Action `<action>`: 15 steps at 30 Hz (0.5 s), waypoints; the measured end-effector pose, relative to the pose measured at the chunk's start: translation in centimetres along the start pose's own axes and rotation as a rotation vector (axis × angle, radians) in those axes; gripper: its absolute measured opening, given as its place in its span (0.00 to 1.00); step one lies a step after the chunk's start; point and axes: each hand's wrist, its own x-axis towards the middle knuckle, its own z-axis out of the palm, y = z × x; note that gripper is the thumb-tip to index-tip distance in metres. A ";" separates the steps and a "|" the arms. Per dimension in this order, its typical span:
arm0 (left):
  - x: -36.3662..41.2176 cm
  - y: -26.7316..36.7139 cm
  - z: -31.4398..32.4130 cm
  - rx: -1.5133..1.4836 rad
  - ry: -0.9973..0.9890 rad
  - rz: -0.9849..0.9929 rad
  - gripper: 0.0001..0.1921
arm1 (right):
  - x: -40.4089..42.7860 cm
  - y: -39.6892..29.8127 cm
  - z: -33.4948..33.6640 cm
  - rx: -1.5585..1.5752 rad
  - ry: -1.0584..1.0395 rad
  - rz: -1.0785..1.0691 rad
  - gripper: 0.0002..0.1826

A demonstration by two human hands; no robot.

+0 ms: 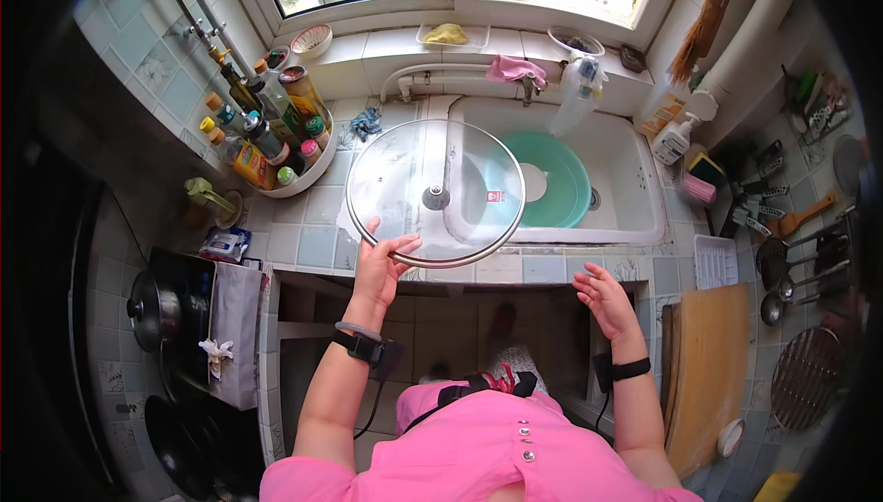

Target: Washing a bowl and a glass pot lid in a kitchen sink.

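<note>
A large glass pot lid [400, 212] with a metal rim and a dark centre knob is in my left hand [381, 264], whose fingers and thumb grip its near-left rim. The lid overlaps the tiled counter and the left part of the white sink [631, 188] in the view. Through its glass I see part of a green plastic basin [569, 181], which stands in the sink with a white round thing inside. My right hand [606, 300] holds nothing; it hovers before the counter's front edge, right of the lid, with its fingers apart and slightly bent.
A white tray [303, 181] of bottles stands at the left, beside a blue cloth [365, 123]. A pink cloth [516, 69] lies over the faucet [530, 90]. Wooden boards [710, 371] stand at the right, near a white rack [715, 262]. Pans and a lidded pot [155, 310] are at the lower left.
</note>
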 end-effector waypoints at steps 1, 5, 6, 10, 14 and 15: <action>1.3 -0.1 0.4 0.000 0.016 0.017 0.36 | 1.7 -0.8 -0.5 0.005 -0.007 0.014 0.22; 5.4 -0.5 1.5 -0.037 0.144 0.083 0.35 | 7.8 -4.3 -1.8 -0.021 -0.070 0.047 0.21; 6.2 -0.7 1.8 -0.057 0.181 0.103 0.35 | 9.1 -5.0 -2.1 -0.072 -0.088 0.059 0.20; 8.6 -0.8 2.3 -0.104 0.245 0.148 0.35 | 14.2 -7.6 -3.2 -0.175 -0.122 0.089 0.20; 9.7 -0.6 2.1 -0.111 0.277 0.158 0.36 | 18.0 -8.5 -2.7 -0.244 -0.098 0.093 0.25; 9.9 -0.5 2.2 -0.116 0.298 0.149 0.37 | 18.7 -8.6 -2.5 -0.259 -0.091 0.089 0.27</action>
